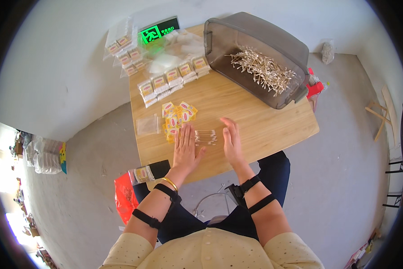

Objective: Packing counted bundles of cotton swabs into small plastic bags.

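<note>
A small row of cotton swabs point(205, 137) lies side by side on the wooden table point(264, 134), between my two hands. My left hand point(185, 145) is flat with its fingers stretched out, at the left ends of the swabs and beside a loose pile of yellow and white cards point(179, 117). On the other side, my right hand point(231, 141) is held on edge, fingers extended and apart from the swabs, holding nothing. A clear empty plastic bag point(148, 124) lies left of the cards.
A grey plastic bin point(255, 31) holding many loose cotton swabs point(266, 69) lies tilted at the back right. Rows of packed bags point(173, 77) stand at the back left, near a lit green sign point(160, 30). A red bag point(125, 197) hangs by the left table edge.
</note>
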Demonstrator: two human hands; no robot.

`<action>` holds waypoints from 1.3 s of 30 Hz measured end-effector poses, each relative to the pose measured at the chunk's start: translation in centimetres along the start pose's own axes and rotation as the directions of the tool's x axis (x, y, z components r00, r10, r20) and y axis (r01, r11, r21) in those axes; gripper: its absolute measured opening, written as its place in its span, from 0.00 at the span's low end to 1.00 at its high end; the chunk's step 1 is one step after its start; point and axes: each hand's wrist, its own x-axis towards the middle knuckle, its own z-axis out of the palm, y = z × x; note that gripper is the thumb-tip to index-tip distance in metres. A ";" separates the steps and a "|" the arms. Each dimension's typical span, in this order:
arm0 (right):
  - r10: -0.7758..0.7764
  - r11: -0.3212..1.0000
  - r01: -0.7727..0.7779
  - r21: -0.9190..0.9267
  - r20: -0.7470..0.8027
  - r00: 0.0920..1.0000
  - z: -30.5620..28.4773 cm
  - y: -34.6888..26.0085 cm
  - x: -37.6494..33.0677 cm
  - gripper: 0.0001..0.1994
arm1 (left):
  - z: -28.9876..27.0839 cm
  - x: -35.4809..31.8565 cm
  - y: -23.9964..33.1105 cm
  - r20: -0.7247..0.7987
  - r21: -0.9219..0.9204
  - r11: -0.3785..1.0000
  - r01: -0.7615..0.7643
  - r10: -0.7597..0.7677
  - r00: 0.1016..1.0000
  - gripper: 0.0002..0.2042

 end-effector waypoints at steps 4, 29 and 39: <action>0.024 1.000 -0.025 0.008 0.077 0.997 1.4 -0.4 -0.4 0.19 | 0.4 -0.4 -0.9 0.026 0.063 0.994 0.094 -0.096 0.995 0.45; 0.037 0.997 -0.038 -0.074 -0.006 0.999 -0.2 0.2 -0.5 0.21 | -0.1 0.0 1.5 0.167 0.174 0.984 -0.032 0.003 0.986 0.44; -0.038 0.677 0.302 -0.672 0.377 0.925 -0.1 -0.6 -3.0 0.41 | -0.4 -0.8 0.5 0.067 0.049 0.999 0.017 -0.020 0.998 0.44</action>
